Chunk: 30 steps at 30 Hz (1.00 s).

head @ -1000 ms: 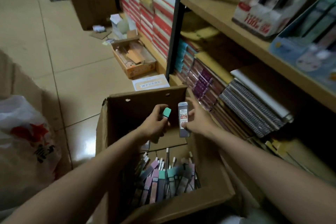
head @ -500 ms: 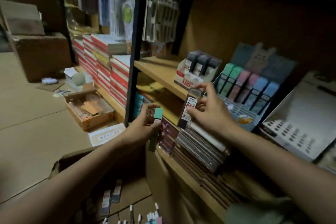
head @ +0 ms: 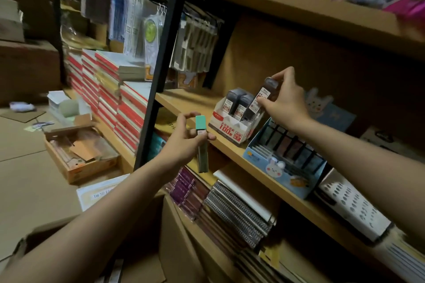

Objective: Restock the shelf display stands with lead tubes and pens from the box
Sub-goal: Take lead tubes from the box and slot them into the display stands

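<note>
The dark lead tube (head: 258, 101) was a slim, smoky translucent case with a dark cap and a white-and-red label on its front, tilted with its cap toward the upper right. The second lead tube (head: 202, 143) was narrower, with a mint-green cap over a dark see-through body, and it hung almost upright. On the dark tube's label "0.7" could just be read; the rest was too small to make out. The red-and-white display stand (head: 232, 127) on the wooden shelf (head: 184, 101) carried a large "100" and a small "HB 0.7" tag on its front, and two matching dark tubes stood in its slots. Just beside it sat a blue display stand (head: 285, 167) with a white rabbit printed on the front and rows of dark tubes inside. The right hand (head: 284, 96) pinched the dark tube at both ends, thumb low and fingers on the cap, holding it over the rightmost slot of the red-and-white stand with its lower end at the slot. The left hand (head: 186, 139) pinched the green-capped tube near its top between thumb and fingers, in front of the shelf edge and left of the stand.
</note>
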Each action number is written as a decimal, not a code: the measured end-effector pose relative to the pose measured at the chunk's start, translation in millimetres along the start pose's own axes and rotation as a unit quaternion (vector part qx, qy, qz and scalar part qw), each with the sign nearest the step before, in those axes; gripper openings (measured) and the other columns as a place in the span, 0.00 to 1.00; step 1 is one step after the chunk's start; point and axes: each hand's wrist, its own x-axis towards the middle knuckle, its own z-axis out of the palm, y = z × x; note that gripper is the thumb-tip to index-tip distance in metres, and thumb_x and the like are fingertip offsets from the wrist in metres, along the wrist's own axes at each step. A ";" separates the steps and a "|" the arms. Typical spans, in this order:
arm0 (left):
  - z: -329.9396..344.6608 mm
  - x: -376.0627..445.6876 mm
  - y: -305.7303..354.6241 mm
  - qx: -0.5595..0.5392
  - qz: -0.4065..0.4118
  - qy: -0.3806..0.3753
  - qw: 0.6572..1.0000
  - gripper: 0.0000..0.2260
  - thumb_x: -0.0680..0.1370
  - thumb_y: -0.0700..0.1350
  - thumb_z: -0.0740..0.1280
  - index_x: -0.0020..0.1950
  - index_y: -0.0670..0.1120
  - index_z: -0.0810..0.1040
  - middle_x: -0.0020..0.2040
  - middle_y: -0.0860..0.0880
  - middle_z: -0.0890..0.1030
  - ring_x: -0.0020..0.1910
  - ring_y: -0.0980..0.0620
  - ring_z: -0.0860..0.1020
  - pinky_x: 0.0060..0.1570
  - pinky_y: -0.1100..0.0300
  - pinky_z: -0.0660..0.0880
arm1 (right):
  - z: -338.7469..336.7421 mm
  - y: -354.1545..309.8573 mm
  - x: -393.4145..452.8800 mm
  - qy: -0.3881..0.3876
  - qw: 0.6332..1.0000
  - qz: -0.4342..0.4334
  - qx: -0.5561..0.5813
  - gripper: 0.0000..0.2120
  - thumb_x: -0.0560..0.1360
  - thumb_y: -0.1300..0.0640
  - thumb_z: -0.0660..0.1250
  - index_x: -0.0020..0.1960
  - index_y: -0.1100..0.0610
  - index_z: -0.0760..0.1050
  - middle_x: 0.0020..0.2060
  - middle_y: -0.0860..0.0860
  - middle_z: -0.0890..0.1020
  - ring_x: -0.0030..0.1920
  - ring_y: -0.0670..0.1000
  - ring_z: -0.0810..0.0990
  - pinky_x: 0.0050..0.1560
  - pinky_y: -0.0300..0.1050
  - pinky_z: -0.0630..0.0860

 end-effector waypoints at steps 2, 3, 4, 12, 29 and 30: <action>4.0 2.1 1.5 -0.004 0.004 -0.002 1.000 0.19 0.82 0.39 0.61 0.67 0.58 0.62 0.48 0.50 0.85 0.54 0.55 0.81 0.56 0.50 0.74 | 16.5 1.7 7.6 0.005 1.000 0.011 -0.004 0.24 0.71 0.62 0.76 0.56 0.53 0.63 0.46 0.47 0.75 0.41 0.37 0.74 0.31 0.27 0.70; 5.0 3.0 2.3 -0.005 0.005 -0.003 1.000 0.19 0.82 0.39 0.61 0.68 0.57 0.61 0.47 0.50 0.85 0.53 0.56 0.81 0.55 0.50 0.74 | 24.5 2.2 11.2 0.006 1.000 0.016 0.000 0.23 0.71 0.63 0.76 0.56 0.54 0.64 0.48 0.49 0.75 0.41 0.37 0.73 0.29 0.26 0.71; 5.4 3.5 3.4 -0.006 0.006 -0.003 1.000 0.20 0.82 0.39 0.61 0.68 0.57 0.61 0.47 0.50 0.85 0.52 0.56 0.81 0.55 0.51 0.75 | 31.4 2.3 14.5 0.006 1.000 0.016 0.004 0.23 0.71 0.63 0.75 0.56 0.54 0.64 0.50 0.51 0.75 0.41 0.37 0.73 0.29 0.25 0.71; 3.5 3.7 4.3 0.003 0.006 -0.006 1.000 0.19 0.82 0.39 0.60 0.68 0.56 0.62 0.47 0.50 0.85 0.52 0.57 0.82 0.62 0.46 0.72 | 53.8 5.7 27.0 -0.021 0.995 -0.017 -0.096 0.23 0.68 0.62 0.78 0.54 0.53 0.66 0.51 0.52 0.80 0.50 0.51 0.80 0.41 0.41 0.77; 7.6 8.1 -10.8 -0.031 0.006 0.001 0.999 0.14 0.82 0.41 0.61 0.66 0.48 0.65 0.48 0.51 0.85 0.50 0.49 0.82 0.50 0.54 0.80 | 42.5 4.8 6.3 0.018 0.994 -0.027 -0.105 0.14 0.77 0.55 0.69 0.62 0.57 0.78 0.57 0.52 0.74 0.49 0.45 0.74 0.43 0.29 0.71; 10.1 8.3 -11.6 -0.029 0.013 -0.003 0.999 0.11 0.81 0.41 0.61 0.63 0.46 0.67 0.48 0.50 0.85 0.49 0.50 0.82 0.47 0.58 0.80 | 36.5 0.5 -2.5 0.008 0.998 -0.024 -0.062 0.13 0.78 0.54 0.68 0.61 0.55 0.79 0.55 0.51 0.77 0.47 0.42 0.75 0.39 0.28 0.71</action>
